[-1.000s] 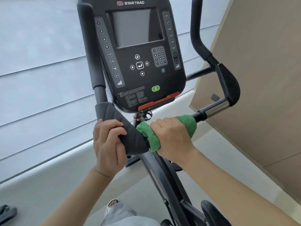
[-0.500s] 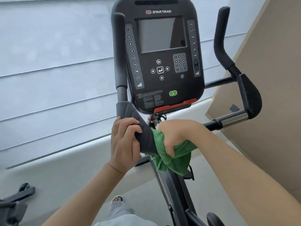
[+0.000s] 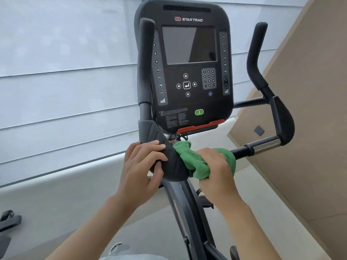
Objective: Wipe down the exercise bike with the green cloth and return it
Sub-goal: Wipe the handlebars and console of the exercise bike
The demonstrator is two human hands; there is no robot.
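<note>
Green cloth (image 3: pixel 201 163) is bunched round the exercise bike's (image 3: pixel 187 72) horizontal handlebar (image 3: pixel 262 147), just right of the black elbow pad (image 3: pixel 165 158). Right hand (image 3: pixel 216 169) grips it from above, fingers curled over cloth. Left hand (image 3: pixel 142 169) holds the pad, fingers wrapped on top, thumb underneath.

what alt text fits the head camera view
A person's right hand wraps a green terry cloth around a black exercise bike handlebar, while the left hand grips the padded black elbow rest below the console.
</note>
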